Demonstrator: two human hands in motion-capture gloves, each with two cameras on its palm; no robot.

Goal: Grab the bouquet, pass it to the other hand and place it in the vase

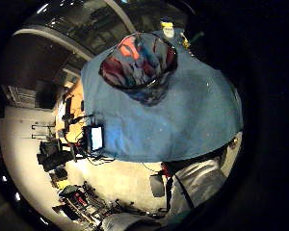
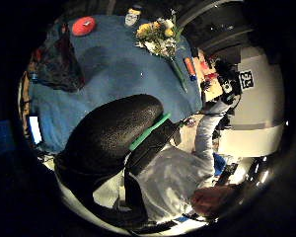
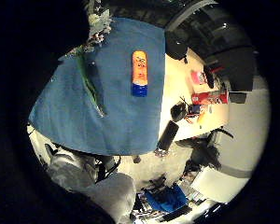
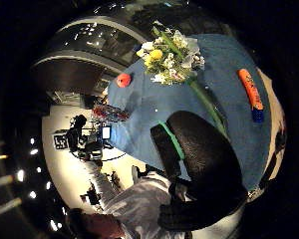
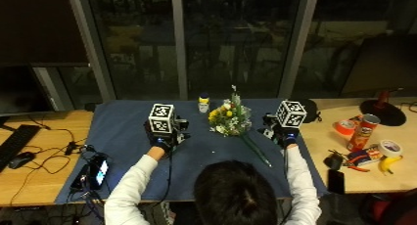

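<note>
The bouquet [image 5: 229, 120], yellow and white flowers on long green stems, lies on the dark blue cloth [image 5: 124, 127] at the table's middle, its stems pointing toward the person's right. It also shows in the right thumb side view as the bouquet [image 4: 169, 57]. My left hand [image 5: 160, 141] hovers left of it, over a patterned vase [image 1: 137, 67] that the outside view hides. Just right of the stems is my right hand [image 5: 285, 137], holding nothing. No fingers curl into any palm view.
A small bottle [image 5: 204, 103] stands behind the flowers. A tube [image 3: 140, 72] lies on the cloth beside the stems [image 3: 88, 84], and a round flat thing [image 2: 84, 25] near the vase. A phone [image 5: 98, 171] lies at the left; a can [image 5: 368, 129], tape and a banana at the right.
</note>
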